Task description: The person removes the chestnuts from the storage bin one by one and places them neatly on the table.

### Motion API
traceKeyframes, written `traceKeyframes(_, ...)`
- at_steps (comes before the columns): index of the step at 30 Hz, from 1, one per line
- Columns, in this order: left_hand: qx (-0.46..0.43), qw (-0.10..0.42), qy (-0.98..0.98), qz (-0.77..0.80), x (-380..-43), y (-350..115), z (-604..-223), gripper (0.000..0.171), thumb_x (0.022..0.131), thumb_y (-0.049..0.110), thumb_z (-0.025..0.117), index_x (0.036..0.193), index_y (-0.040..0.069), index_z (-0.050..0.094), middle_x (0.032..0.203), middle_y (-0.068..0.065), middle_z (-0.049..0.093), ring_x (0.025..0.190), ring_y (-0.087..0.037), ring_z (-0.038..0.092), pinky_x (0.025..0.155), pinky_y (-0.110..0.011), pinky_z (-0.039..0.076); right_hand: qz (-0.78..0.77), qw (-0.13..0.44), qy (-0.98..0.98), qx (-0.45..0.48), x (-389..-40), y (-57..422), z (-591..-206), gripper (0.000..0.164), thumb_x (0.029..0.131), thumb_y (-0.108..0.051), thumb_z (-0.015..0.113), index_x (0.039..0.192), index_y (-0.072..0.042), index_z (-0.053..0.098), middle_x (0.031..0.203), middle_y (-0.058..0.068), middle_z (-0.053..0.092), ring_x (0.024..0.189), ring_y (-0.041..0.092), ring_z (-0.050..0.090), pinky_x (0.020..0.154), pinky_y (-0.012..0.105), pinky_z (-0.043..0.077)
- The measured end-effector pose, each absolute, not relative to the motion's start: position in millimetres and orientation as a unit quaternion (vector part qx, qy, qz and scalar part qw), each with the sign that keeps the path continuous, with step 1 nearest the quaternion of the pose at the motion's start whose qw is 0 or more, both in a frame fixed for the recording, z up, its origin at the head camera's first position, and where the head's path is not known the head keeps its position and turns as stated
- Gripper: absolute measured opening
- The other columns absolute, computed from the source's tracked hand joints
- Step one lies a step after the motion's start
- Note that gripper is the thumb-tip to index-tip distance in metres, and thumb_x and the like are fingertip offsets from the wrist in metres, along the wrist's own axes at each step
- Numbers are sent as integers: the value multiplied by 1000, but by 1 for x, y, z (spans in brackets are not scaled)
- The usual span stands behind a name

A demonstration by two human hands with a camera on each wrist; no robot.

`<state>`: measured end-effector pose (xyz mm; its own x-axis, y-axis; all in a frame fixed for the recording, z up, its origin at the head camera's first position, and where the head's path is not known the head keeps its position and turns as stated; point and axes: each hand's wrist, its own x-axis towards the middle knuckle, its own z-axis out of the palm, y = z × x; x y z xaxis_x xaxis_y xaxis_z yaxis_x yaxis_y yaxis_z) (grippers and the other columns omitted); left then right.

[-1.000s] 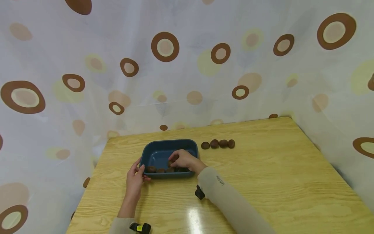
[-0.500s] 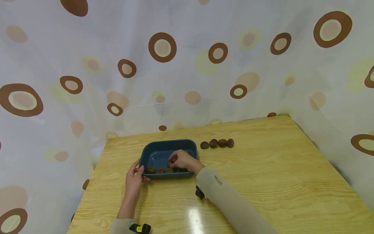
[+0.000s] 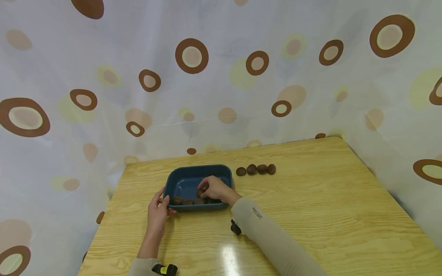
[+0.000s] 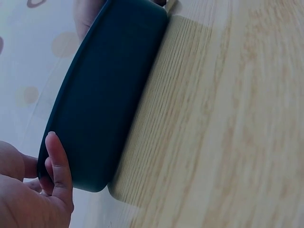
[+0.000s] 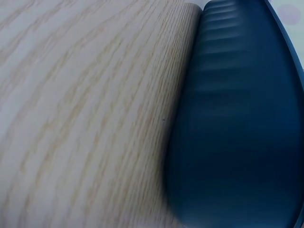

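A dark blue rectangular tray (image 3: 186, 186) with raised walls stands on the table. My left hand (image 3: 158, 216) grips its near left corner; the left wrist view shows that hand's fingers (image 4: 59, 164) on the tray's outer wall (image 4: 102, 99). Inside the tray, my right hand (image 3: 215, 189) pinches a brown chestnut (image 3: 200, 193), partly hidden by the fingers. Several more chestnuts (image 3: 199, 201) lie along the near inner wall, some hidden under the right hand. From the right wrist only the tray's outer wall (image 5: 237, 128) shows; the right hand is out of that view.
To the right of the tray, several chestnuts (image 3: 252, 169) lie in a row on the wooden table (image 3: 310, 199). A white curtain (image 3: 207, 88) with brown ring patterns hangs behind the table and at both sides.
The head view has shifted slightly. Both hands keep their places, the left at the tray's corner and the right inside it with the chestnut.
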<state>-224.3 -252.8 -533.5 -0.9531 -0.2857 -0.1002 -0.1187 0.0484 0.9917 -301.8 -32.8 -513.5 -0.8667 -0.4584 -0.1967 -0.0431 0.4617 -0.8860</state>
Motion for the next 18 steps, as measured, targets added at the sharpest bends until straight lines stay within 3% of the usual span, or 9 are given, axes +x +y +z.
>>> traceKeyframes(7, 142, 58, -723, -674, -224, -252, -533, 44, 103, 13, 45, 146, 17, 40, 92, -4, 34, 60, -13, 51, 60, -30, 58, -490, 219, 828, -159, -303, -33, -516, 24, 86, -6, 70, 109, -13, 66, 106, 1, 61, 101, 19, 56, 84, 37, 52)
traceKeyframes(18, 141, 38, -718, -681, -219, -251, -520, 46, 102, 12, 45, 148, 15, 37, 93, -5, 33, 63, -15, 50, 63, -31, 58, -480, 233, 827, -178, -302, -34, -514, 25, 90, -8, 66, 113, -14, 61, 101, 4, 55, 89, 20, 54, 72, 34, 47)
